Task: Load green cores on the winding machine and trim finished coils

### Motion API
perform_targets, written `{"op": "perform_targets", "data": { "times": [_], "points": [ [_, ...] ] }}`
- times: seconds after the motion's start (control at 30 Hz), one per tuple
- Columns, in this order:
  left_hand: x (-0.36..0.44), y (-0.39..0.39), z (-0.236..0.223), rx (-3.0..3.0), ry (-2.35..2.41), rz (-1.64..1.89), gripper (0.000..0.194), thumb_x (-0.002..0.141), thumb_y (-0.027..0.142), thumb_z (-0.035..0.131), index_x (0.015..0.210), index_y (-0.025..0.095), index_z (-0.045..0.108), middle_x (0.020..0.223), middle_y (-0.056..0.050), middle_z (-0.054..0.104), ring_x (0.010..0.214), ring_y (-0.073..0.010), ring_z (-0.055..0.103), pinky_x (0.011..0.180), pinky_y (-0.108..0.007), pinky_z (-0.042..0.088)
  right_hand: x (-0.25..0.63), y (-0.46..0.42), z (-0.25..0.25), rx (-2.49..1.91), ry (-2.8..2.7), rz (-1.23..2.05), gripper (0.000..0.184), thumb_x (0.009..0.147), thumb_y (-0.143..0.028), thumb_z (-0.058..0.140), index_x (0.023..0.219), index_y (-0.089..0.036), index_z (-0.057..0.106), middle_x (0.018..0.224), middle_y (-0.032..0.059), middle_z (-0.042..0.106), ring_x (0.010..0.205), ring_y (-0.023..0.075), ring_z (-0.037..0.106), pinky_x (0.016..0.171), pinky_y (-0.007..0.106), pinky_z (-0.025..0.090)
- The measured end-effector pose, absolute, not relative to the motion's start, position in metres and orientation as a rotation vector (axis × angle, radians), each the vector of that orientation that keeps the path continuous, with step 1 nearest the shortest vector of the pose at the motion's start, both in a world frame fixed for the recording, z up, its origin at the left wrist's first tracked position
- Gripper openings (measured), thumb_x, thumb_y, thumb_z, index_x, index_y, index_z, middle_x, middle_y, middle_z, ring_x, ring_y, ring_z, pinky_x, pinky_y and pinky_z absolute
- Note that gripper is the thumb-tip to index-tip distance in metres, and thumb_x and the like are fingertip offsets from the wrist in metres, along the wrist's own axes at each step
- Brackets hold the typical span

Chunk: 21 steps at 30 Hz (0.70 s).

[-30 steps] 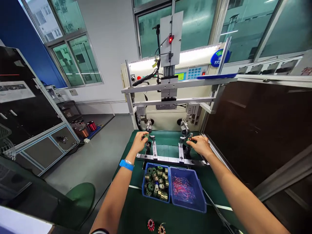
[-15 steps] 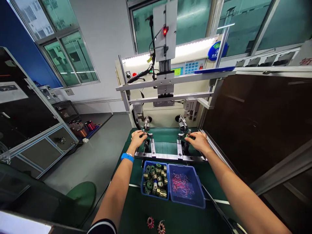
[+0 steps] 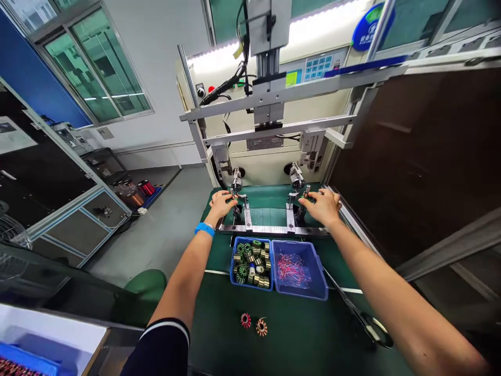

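Note:
My left hand [image 3: 221, 206] is closed at the top of the left upright spindle [image 3: 237, 213], fingers and thumb pinched round a small stator core whose green edge just shows. In the same way my right hand [image 3: 324, 206] pinches a green-edged stator core at the right upright spindle [image 3: 301, 214]. My fingers hide most of both cores. A bright metal pin rises above each grip. Behind the spindles, two silver winding heads [image 3: 237, 179] point toward me. A metal crossbar [image 3: 270, 230] runs in front of the spindles.
Nearer me, a blue bin [image 3: 231, 271] holds several green-ended stator cores; beside it another blue bin [image 3: 319, 290] contains red wire scraps. A red-wound stator [image 3: 246, 320] and a copper-wound stator [image 3: 261, 327] lie on the green table. A metal frame [image 3: 274, 99] spans overhead.
The camera view has tilted downward, so the machine and bins appear higher. Both hands stay at the spindles, with the right fingers slightly shifted.

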<state>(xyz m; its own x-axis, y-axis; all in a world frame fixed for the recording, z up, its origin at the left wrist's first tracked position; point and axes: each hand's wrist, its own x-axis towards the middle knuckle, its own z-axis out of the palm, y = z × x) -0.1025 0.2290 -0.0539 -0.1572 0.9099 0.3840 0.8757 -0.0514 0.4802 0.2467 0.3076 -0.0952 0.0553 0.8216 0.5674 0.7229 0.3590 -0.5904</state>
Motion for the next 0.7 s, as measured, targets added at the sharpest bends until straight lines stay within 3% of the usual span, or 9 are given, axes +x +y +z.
{"op": "perform_targets", "data": {
  "times": [0.07, 0.1, 0.17, 0.23, 0.3, 0.37, 0.5, 0.7],
  "points": [
    [-0.093, 0.204, -0.047, 2.036, 2.092, 1.042, 0.038, 0.09, 0.032, 0.066, 0.127, 0.023, 0.064, 0.142, -0.015, 0.041, 0.134, -0.0421, 0.026, 0.105, -0.06, 0.027, 0.235, 0.271, -0.088, -1.284, -1.703, 0.087, 0.039, 0.084, -0.035, 0.063, 0.113, -0.009, 0.067, 0.131, 0.0246, 0.04, 0.123, 0.0504, 0.025, 0.096, 0.072, 0.026],
    [-0.088, 0.187, -0.046, 2.083, 2.039, 1.051, 0.046, 0.089, 0.031, 0.067, 0.133, 0.022, 0.058, 0.144, -0.016, 0.038, 0.134, -0.0423, 0.026, 0.105, -0.06, 0.027, 0.229, 0.248, -0.087, -1.188, -1.763, 0.084, 0.039, 0.085, -0.032, 0.063, 0.116, -0.009, 0.065, 0.131, 0.0239, 0.041, 0.124, 0.0475, 0.028, 0.099, 0.07, 0.026],
    [-0.077, 0.149, -0.047, 2.251, 1.809, 0.978, 0.051, 0.084, 0.027, 0.073, 0.132, 0.027, 0.059, 0.138, -0.011, 0.047, 0.128, -0.0351, 0.038, 0.106, -0.05, 0.033, 0.217, 0.202, -0.09, -0.9, -2.028, 0.15, 0.021, 0.086, -0.026, 0.066, 0.106, -0.019, 0.069, 0.114, 0.0127, 0.056, 0.114, 0.0342, 0.045, 0.101, 0.051, 0.038],
    [-0.067, 0.111, -0.052, 2.41, 1.523, 0.812, 0.038, 0.077, 0.024, 0.081, 0.113, 0.031, 0.071, 0.121, -0.004, 0.059, 0.116, -0.0276, 0.05, 0.104, -0.038, 0.037, 0.207, 0.162, -0.097, -0.637, -2.249, 0.228, 0.021, 0.079, -0.019, 0.076, 0.098, -0.029, 0.071, 0.112, 0.0028, 0.059, 0.11, 0.0265, 0.049, 0.098, 0.038, 0.043],
    [-0.058, 0.083, -0.058, 2.549, 1.253, 0.625, 0.024, 0.083, 0.02, 0.074, 0.104, 0.032, 0.074, 0.112, -0.003, 0.062, 0.111, -0.0251, 0.052, 0.103, -0.037, 0.036, 0.198, 0.135, -0.104, -0.461, -2.353, 0.372, 0.033, 0.075, -0.008, 0.079, 0.099, -0.03, 0.071, 0.12, 0.0027, 0.057, 0.116, 0.0283, 0.045, 0.1, 0.042, 0.041],
    [-0.051, 0.068, -0.063, 2.623, 1.165, 0.499, 0.023, 0.088, 0.014, 0.065, 0.102, 0.031, 0.074, 0.108, -0.004, 0.062, 0.108, -0.0252, 0.052, 0.1, -0.039, 0.036, 0.19, 0.124, -0.11, -0.394, -2.35, 0.51, 0.038, 0.073, 0.0, 0.08, 0.098, -0.027, 0.072, 0.124, 0.0065, 0.054, 0.118, 0.0334, 0.04, 0.1, 0.051, 0.037],
    [-0.044, 0.064, -0.069, 2.67, 1.185, 0.433, 0.028, 0.089, 0.009, 0.056, 0.102, 0.028, 0.073, 0.106, -0.006, 0.061, 0.105, -0.0254, 0.052, 0.095, -0.04, 0.037, 0.181, 0.125, -0.116, -0.381, -2.29, 0.611, 0.03, 0.076, 0.0, 0.079, 0.092, -0.024, 0.073, 0.121, 0.0091, 0.056, 0.116, 0.0367, 0.04, 0.097, 0.058, 0.033],
    [-0.057, 0.087, -0.074, 2.335, 1.238, 0.981, 0.017, 0.09, 0.022, 0.058, 0.104, 0.022, 0.067, 0.1, -0.006, 0.066, 0.094, -0.0226, 0.059, 0.087, -0.034, 0.046, 0.191, 0.13, -0.115, -0.331, -2.162, 0.735, 0.011, 0.093, -0.02, 0.062, 0.101, -0.024, 0.068, 0.112, 0.0064, 0.061, 0.108, 0.0302, 0.047, 0.094, 0.048, 0.038]
  ]
}}
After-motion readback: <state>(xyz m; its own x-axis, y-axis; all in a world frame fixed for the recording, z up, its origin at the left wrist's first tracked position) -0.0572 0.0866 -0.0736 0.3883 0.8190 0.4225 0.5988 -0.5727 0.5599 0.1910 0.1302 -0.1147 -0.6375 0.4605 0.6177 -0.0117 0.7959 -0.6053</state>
